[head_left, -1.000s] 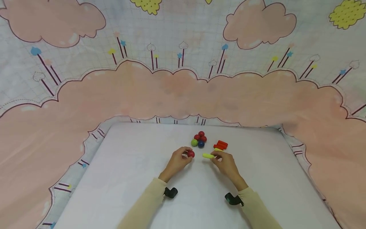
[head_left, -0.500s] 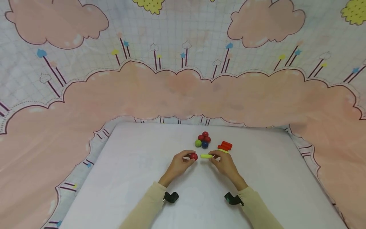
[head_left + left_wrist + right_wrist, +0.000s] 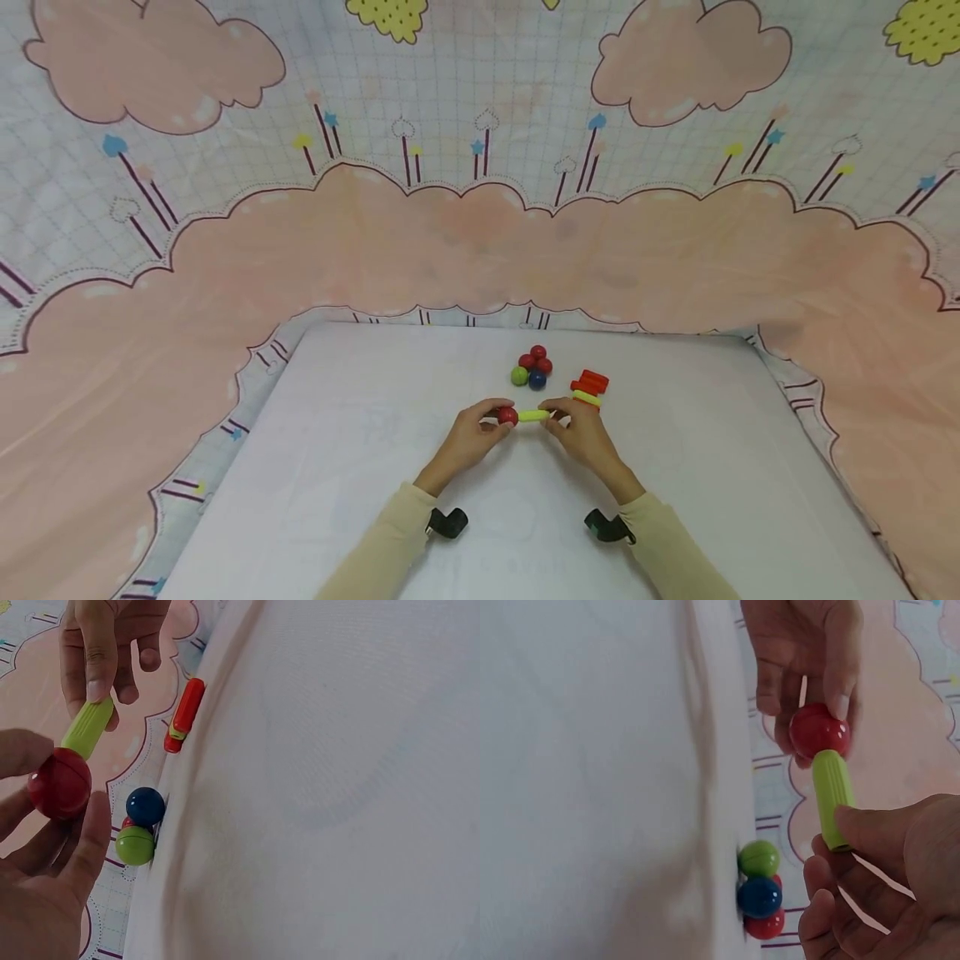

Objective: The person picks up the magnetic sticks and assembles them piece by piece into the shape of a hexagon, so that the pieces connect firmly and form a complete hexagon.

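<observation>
My left hand (image 3: 467,437) grips a shiny red ball (image 3: 60,784) between thumb and fingertips. A ribbed yellow-green stick (image 3: 831,796) is pinched in my right hand (image 3: 588,437), its far end against the ball. Whether that end sits inside the ball or only touches it, I cannot tell. Both hands are held over the middle of the table, in front of a cluster of red balls (image 3: 537,352), a green ball (image 3: 519,376) and a blue ball (image 3: 537,380).
Behind my right hand lie some red sticks (image 3: 595,380) with another yellow-green stick (image 3: 587,397). The white table (image 3: 337,400) spreads around the hands. A patterned cloth (image 3: 450,242) hangs beyond its far edge. Each wrist wears a small black camera (image 3: 448,523).
The stick in my right hand has moved left until it meets the red ball. My left hand has shifted slightly right and nearer. The other balls and sticks lie where they were.
</observation>
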The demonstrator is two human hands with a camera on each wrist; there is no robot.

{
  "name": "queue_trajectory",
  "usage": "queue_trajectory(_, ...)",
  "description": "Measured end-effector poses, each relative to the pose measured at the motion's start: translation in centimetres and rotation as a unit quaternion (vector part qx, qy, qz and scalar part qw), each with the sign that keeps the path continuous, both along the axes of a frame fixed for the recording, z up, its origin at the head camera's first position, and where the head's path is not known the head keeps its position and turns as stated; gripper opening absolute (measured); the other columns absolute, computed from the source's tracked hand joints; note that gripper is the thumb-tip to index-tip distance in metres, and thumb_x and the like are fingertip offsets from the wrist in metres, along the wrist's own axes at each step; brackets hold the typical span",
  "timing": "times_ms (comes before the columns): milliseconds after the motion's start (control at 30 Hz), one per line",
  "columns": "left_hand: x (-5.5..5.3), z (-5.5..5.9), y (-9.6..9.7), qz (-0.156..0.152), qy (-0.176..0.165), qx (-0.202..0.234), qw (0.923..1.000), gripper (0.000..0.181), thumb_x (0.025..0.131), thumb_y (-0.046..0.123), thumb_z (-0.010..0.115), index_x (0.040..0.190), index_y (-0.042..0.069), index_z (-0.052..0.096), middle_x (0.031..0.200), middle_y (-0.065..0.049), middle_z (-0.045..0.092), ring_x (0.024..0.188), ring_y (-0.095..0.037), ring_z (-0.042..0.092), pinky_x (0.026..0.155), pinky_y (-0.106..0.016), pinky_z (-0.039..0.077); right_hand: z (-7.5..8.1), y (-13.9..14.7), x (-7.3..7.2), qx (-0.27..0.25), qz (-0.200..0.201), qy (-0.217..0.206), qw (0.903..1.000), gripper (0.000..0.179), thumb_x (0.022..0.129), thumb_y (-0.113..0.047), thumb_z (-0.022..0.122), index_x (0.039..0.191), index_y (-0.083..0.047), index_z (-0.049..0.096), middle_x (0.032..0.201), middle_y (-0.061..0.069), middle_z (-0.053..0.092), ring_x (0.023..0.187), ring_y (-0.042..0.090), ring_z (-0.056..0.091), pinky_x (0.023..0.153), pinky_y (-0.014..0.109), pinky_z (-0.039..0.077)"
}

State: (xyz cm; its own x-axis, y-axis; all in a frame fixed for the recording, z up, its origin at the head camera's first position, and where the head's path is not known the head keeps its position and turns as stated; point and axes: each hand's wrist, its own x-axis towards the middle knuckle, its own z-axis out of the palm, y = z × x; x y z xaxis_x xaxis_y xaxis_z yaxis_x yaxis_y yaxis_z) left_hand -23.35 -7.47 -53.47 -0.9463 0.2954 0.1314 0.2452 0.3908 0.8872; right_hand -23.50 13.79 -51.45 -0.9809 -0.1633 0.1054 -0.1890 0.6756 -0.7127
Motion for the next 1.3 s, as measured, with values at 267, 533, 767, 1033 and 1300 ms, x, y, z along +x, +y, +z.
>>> queue_trajectory(267, -0.2, 0.2, -0.4, -0.016, 0.012, -0.046, 0.9988, 0.027, 0.092, 0.017, 0.068, 0.119, 0.013, 0.068, 0.117, -0.006, 0.07, 0.111, -0.02, 0.062, 0.097, -0.039, 0.05, 0.0, -1.7, 0.4, -0.015, 0.027, 0.005, 0.9995, 0.023, 0.084, -0.011, 0.077, 0.107, -0.016, 0.074, 0.094, -0.003, 0.071, 0.084, 0.011, 0.059, 0.073, 0.024, 0.05)
queue_trajectory(533, -0.4, 0.4, -1.7, -0.011, 0.012, -0.066, 0.9977, 0.024, 0.092, 0.023, 0.069, 0.115, 0.014, 0.071, 0.114, -0.003, 0.071, 0.108, -0.017, 0.062, 0.096, -0.039, 0.049, 0.4, -1.5, -0.9, -0.031, 0.027, 0.016, 0.999, 0.024, 0.086, -0.015, 0.076, 0.11, -0.011, 0.072, 0.1, 0.0, 0.072, 0.09, 0.015, 0.063, 0.077, 0.027, 0.053)
queue_trajectory(767, -0.2, 0.5, -3.3, 0.015, 0.012, -0.071, 0.9973, 0.022, 0.092, 0.023, 0.069, 0.113, 0.016, 0.071, 0.113, -0.003, 0.071, 0.105, -0.017, 0.061, 0.095, -0.039, 0.05, 0.1, -0.4, -4.0, -0.015, -0.023, 0.06, 0.9978, 0.026, 0.086, -0.013, 0.075, 0.111, -0.007, 0.071, 0.104, 0.009, 0.072, 0.094, 0.024, 0.064, 0.075, 0.033, 0.053)
queue_trajectory(1033, 0.0, 0.1, -4.0, 0.023, 0.007, -0.074, 0.9969, 0.023, 0.092, 0.022, 0.069, 0.114, 0.016, 0.071, 0.115, -0.004, 0.07, 0.104, -0.018, 0.061, 0.092, -0.039, 0.05, -0.6, -0.5, -6.2, 0.025, -0.043, 0.036, 0.9981, 0.034, 0.086, -0.017, 0.074, 0.119, -0.009, 0.068, 0.115, 0.011, 0.067, 0.102, 0.027, 0.063, 0.088, 0.043, 0.054)
queue_trajectory(1300, 0.1, -0.5, -4.0, 0.024, 0.017, -0.087, 0.9957, 0.023, 0.092, 0.023, 0.069, 0.113, 0.016, 0.071, 0.114, -0.003, 0.071, 0.101, -0.015, 0.061, 0.088, -0.032, 0.051, -1.0, -1.5, -7.3, 0.083, -0.066, -0.001, 0.9943, 0.045, 0.085, -0.024, 0.077, 0.126, -0.012, 0.066, 0.123, 0.016, 0.061, 0.11, 0.032, 0.057, 0.094, 0.048, 0.051)
